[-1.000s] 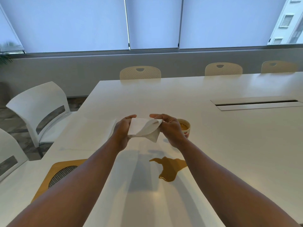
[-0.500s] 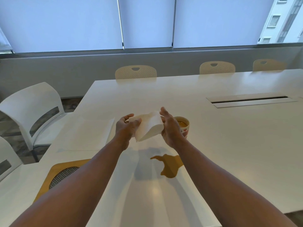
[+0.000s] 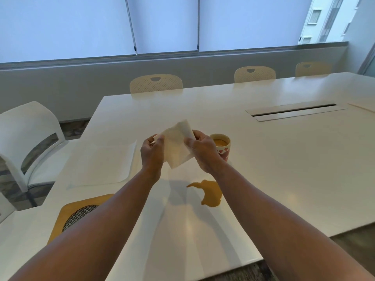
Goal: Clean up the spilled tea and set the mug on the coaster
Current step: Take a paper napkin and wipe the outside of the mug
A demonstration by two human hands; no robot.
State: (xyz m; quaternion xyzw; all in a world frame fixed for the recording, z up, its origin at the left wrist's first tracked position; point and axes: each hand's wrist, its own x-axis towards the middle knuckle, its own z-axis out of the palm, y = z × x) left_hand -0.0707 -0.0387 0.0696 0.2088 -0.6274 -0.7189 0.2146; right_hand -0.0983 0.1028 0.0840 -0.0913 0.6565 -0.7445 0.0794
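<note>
Both the left hand [image 3: 152,154] and right hand [image 3: 203,152] pinched a white napkin [image 3: 177,148] in their fingers above the tabletop [image 3: 284,159], apparently readying it for the tea spill [image 3: 210,192] lying just nearer than the mug [image 3: 222,145].

Mug [image 3: 221,146] stands on counter [image 3: 284,159], spill [image 3: 210,193] nearer; coaster [image 3: 79,213] at near left, paper sheet [image 3: 101,165] beyond it.
</note>
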